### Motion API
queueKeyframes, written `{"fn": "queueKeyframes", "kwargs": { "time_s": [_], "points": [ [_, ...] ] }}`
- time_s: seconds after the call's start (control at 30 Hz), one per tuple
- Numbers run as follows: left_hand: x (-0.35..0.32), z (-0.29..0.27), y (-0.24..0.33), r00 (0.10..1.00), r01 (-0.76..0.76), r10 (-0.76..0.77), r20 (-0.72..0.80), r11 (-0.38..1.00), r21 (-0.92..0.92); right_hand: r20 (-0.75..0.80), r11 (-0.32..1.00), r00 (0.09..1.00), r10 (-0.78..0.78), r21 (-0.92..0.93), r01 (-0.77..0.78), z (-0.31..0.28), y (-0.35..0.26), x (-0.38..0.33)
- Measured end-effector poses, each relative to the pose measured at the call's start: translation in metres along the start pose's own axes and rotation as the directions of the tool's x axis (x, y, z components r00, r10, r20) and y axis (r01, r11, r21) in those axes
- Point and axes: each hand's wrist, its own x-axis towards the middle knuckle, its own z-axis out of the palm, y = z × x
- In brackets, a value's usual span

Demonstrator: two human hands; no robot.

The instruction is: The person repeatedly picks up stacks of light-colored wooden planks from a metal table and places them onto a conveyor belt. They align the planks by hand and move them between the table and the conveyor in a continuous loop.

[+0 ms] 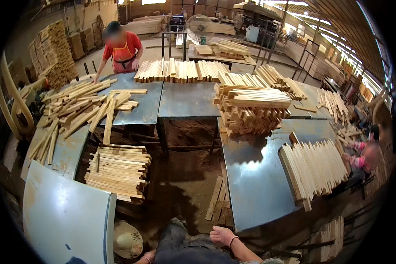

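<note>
My right hand (223,235) hangs in front of my body at the lower edge, loosely bent with its fingers a little apart. Nothing shows in it, and it touches no wood. Of my left hand (149,255) only a small part shows beside my leg; its fingers are hidden. Nearest to it is a pale round container (128,240) with dark marks on it. To the right, a row of wooden strips (317,169) lies on a metal-topped table (255,193). A stack of strips (119,171) sits low on the left.
Loose strips (81,105) lie heaped on the far-left table, near a person in red (121,50). A tall stack of blocks (253,108) stands at the back right. Another person (361,156) works at the right. A pale metal panel (66,211) rises at the near left.
</note>
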Motion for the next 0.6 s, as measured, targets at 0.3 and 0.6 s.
{"fn": "queueKeyframes", "kwargs": {
  "time_s": [0.3,0.6],
  "points": [
    [0.024,-0.185,0.32,0.814,-0.472,0.491,-0.311,0.87,0.139,-0.007,0.994,0.997,0.078,-0.081,-0.078,0.038,-0.215,0.133],
    [-0.041,-0.338,0.583,0.684,-0.709,0.629,-0.369,0.692,-0.135,-0.022,0.93,0.962,-0.271,-0.266,0.256,0.293,-0.431,0.181]
  ]
}}
